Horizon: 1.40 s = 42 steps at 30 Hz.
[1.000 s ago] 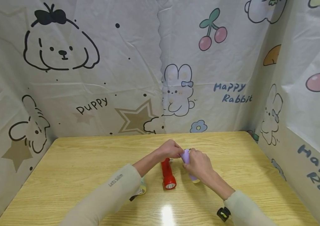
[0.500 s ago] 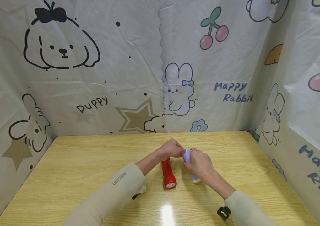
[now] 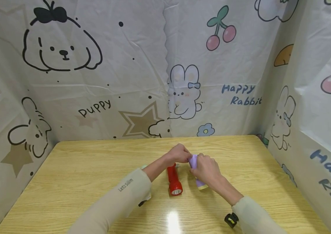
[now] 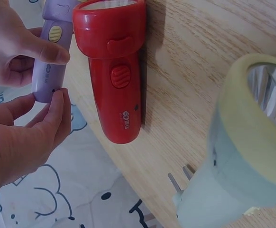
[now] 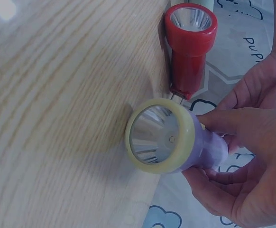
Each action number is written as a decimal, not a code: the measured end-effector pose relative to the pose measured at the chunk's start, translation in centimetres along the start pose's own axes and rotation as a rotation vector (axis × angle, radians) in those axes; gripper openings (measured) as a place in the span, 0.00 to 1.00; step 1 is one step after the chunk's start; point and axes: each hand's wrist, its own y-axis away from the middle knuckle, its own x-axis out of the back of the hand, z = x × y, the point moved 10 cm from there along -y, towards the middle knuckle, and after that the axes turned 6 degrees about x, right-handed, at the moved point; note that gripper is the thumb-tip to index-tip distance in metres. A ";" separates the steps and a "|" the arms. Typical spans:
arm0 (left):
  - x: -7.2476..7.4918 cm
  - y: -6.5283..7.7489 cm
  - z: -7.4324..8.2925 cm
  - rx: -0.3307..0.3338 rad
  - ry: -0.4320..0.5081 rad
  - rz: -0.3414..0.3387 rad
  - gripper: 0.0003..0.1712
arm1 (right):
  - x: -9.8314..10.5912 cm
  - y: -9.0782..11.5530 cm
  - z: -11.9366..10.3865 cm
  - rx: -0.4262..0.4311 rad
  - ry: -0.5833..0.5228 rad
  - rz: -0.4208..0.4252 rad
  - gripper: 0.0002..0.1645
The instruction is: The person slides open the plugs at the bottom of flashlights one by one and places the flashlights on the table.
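Observation:
A purple flashlight (image 3: 193,161) with a cream rim is held between both hands near the middle of the table. My right hand (image 3: 207,167) grips its body, the thumb lying by the yellow switch (image 4: 55,33) in the left wrist view. At the tail end, the fingers of my left hand (image 3: 178,154) pinch the purple casing. The lens (image 5: 154,134) points back toward the near side. Just left of it lies a red flashlight (image 3: 174,180), apart from both hands. A mint-green flashlight (image 4: 228,161) with a cream rim lies further left, mostly hidden by the left sleeve in the head view.
Metal plug prongs (image 4: 174,182) stick out from the mint flashlight. The wooden table (image 3: 89,182) ends at patterned cloth walls (image 3: 142,81) at the back and sides. A black wrist device (image 3: 231,220) hangs by the right sleeve.
My left forearm has shifted slightly to the right, covering more of the mint flashlight. Both hands keep their hold on the purple flashlight, almost unmoved.

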 end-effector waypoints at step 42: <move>-0.5 -1.3 -0.7 -0.007 -0.075 0.118 0.14 | -0.9 -0.4 1.1 -0.062 -0.021 -0.063 0.21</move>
